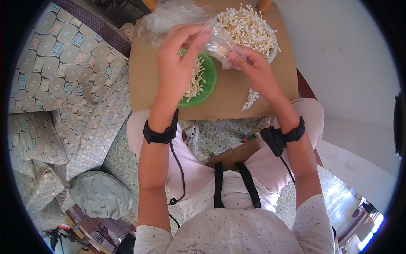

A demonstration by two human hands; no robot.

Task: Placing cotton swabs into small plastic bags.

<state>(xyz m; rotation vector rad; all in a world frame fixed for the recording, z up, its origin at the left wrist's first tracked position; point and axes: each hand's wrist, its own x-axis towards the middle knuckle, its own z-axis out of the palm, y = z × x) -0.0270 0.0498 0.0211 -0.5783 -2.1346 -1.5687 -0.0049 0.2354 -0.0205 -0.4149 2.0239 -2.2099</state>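
Between my two hands, above the far part of the cardboard-topped table, is a small clear plastic bag [220, 39] with several cotton swabs [218, 51] inside. My left hand [181, 53] pinches the bag's upper left end between thumb and fingers. At the lower right end, my right hand [249, 62] is closed on the bag where the swabs lie. A green bowl [209, 84] with loose swabs [195, 82] sits partly hidden under my left hand and wrist. Beyond my right hand, a pale round dish [277, 47] is heaped with many swabs [247, 27].
Flat clear plastic bags [169, 19] lie at the table's far left. A little cluster of swabs [251, 100] rests near the front edge of the cardboard [228, 101]. A patterned cloth-covered seat [72, 80] stands to the left, a white wall [342, 63] to the right.
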